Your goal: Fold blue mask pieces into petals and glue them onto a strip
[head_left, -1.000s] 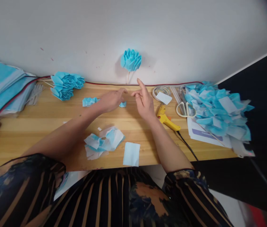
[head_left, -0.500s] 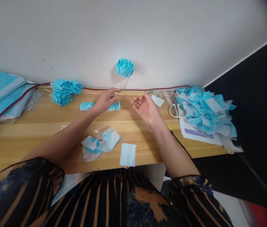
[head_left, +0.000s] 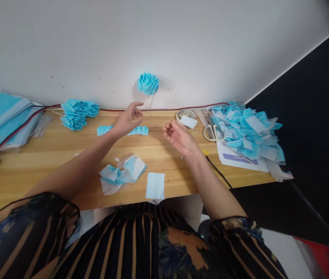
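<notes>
My left hand [head_left: 127, 118] hovers over a pleated blue strip [head_left: 137, 131] lying on the wooden table [head_left: 51, 151]. Its index finger is stretched out, the other fingers are loosely bent, and it holds nothing. My right hand [head_left: 177, 135] is beside it, palm up, fingers half curled with nothing visible in them. A blue paper flower on a stick [head_left: 148, 83] leans upright against the wall just behind my hands. Closer to me lie crumpled blue and white scraps [head_left: 122, 173] and a pale blue rectangle [head_left: 155, 185] at the table's front edge.
Finished blue flowers [head_left: 78, 113] lie at the back left beside a stack of blue masks [head_left: 1, 116]. At the right are white scissors [head_left: 213, 132], a coil [head_left: 185, 114], a heap of cut blue pieces [head_left: 244, 130] and a black cord [head_left: 218, 172]. A red cable follows the wall.
My right hand turned palm up, drew back toward me and curled its fingers. My left hand lifted off the pleated strip. The view shifted, so the yellow glue gun is now hidden behind my right arm.
</notes>
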Tool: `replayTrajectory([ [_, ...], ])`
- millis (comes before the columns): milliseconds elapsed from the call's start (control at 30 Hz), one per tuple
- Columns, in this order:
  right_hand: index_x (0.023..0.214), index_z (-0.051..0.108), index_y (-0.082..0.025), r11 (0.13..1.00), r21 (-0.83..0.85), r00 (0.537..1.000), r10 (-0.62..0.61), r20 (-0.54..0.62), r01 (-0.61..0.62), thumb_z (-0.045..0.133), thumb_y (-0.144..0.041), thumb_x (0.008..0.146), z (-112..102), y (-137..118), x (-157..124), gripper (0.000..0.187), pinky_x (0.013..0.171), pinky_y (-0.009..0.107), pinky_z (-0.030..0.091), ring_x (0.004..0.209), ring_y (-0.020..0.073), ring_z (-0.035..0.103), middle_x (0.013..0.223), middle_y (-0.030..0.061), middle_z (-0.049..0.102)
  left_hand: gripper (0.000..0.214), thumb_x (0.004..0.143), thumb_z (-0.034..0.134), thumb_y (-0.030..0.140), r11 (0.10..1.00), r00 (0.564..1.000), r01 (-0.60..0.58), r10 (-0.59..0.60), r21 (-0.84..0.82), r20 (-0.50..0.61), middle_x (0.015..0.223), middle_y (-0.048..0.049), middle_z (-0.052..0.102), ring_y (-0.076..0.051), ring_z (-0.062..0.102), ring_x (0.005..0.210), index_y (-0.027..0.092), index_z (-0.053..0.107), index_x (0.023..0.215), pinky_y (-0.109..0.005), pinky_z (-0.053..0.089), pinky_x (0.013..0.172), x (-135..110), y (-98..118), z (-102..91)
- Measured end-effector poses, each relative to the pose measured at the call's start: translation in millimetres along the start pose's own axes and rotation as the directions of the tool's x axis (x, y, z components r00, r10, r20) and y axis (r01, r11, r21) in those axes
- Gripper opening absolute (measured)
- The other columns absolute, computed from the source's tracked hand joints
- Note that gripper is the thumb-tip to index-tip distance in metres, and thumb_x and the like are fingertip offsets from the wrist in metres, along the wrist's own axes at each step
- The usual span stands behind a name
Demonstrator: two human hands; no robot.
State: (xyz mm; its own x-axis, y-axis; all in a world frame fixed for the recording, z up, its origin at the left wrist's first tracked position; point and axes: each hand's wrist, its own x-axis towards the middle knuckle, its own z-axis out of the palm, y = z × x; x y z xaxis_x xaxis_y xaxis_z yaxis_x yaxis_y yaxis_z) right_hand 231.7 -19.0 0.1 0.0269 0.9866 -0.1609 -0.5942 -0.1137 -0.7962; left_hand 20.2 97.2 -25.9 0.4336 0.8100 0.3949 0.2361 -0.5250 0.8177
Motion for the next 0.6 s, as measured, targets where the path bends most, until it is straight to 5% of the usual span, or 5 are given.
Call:
replayTrajectory([
  [200,0.071,0.058,-0.021,0.965,-0.250,0.997,-0.076,-0.003,0.073,0.090,-0.038,0.063,-3.3,6.9,0.9,0.037,0.063,0.018,0.053,0.067,0.0065,0.062,0.070,-0.0064,0.063,0.037,0.079,0.062,0.021,0.980,0.961,0.139,-0.169,-0.146,-0.219,0.081,0.0005,0.060,-0.011,0.055,0.069,0.020,0.053,0.115,-0.024,0.043,0.064,-22.0,27.0,-25.8],
  [433,0.086,0.054,-0.024,0.905,-0.376,0.977,-0.214,-0.001,0.198,0.085,-0.037,0.061,-3.5,10.2,0.7,0.042,0.063,0.023,0.050,0.059,0.0081,0.061,0.063,-0.0113,0.060,0.012,0.084,0.061,0.028,0.941,0.912,0.262,-0.314,-0.214,-0.264,0.051,0.0049,0.048,-0.009,0.040,0.049,0.020,0.058,0.076,-0.025,0.034,0.052,-61.6,47.4,-49.5],
  [533,0.105,0.057,-0.025,0.795,-0.545,0.957,-0.286,0.050,0.266,0.079,-0.034,0.069,-9.4,9.8,-0.3,0.044,0.069,0.027,0.052,0.062,0.0105,0.063,0.064,-0.0113,0.063,0.018,0.089,0.055,0.027,0.920,0.912,0.280,-0.344,-0.275,-0.222,0.048,0.0048,0.046,-0.010,0.038,0.048,0.020,0.055,0.073,-0.026,0.031,0.051,-75.5,49.1,-54.9],
  [600,0.109,0.061,-0.023,0.649,-0.709,0.948,-0.304,0.091,0.276,0.074,-0.032,0.074,-13.1,12.4,-1.1,0.039,0.075,0.031,0.053,0.069,0.0136,0.067,0.070,-0.0074,0.069,0.029,0.092,0.049,0.026,0.933,0.931,0.258,-0.309,-0.250,-0.194,0.049,0.0028,0.045,-0.011,0.039,0.050,0.020,0.051,0.064,-0.027,0.031,0.052,-82.8,50.8,-56.7],
])
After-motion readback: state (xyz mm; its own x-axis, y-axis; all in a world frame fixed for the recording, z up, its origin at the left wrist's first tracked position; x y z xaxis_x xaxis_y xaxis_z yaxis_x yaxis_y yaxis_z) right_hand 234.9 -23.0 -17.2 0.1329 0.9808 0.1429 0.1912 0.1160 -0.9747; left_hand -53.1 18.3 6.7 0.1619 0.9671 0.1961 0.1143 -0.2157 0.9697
